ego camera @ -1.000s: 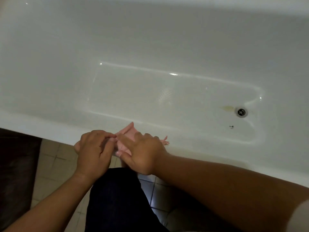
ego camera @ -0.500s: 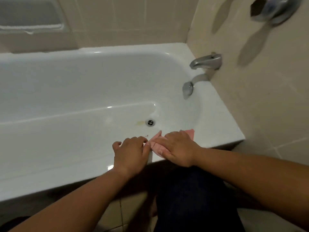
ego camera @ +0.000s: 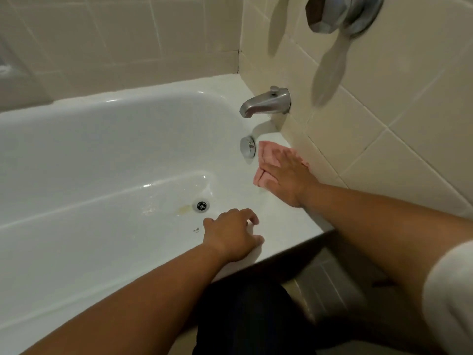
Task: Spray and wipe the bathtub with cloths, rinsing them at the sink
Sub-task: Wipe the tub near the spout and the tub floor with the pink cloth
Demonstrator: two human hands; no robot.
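A white bathtub [ego camera: 97, 155] fills the left and middle of the head view. My right hand [ego camera: 288, 179] lies flat on a folded pink cloth [ego camera: 267, 156] and presses it onto the tub's end ledge, just right of the round overflow plate [ego camera: 247, 146] and below the spout [ego camera: 266, 102]. My left hand [ego camera: 234, 234] rests on the tub's near rim with its fingers curled and apart, holding nothing. The drain [ego camera: 201, 206] sits in the tub floor with a yellowish stain [ego camera: 183, 209] beside it.
Beige tiled walls stand behind and to the right of the tub. A chrome tap knob [ego camera: 337, 14] sticks out of the right wall, high up. My dark-clothed knee [ego camera: 250, 319] is below the rim, over a tiled floor.
My right hand has carried the pink cloth from the near rim to the end ledge by the overflow plate. My left hand has let go of the cloth and stays on the rim.
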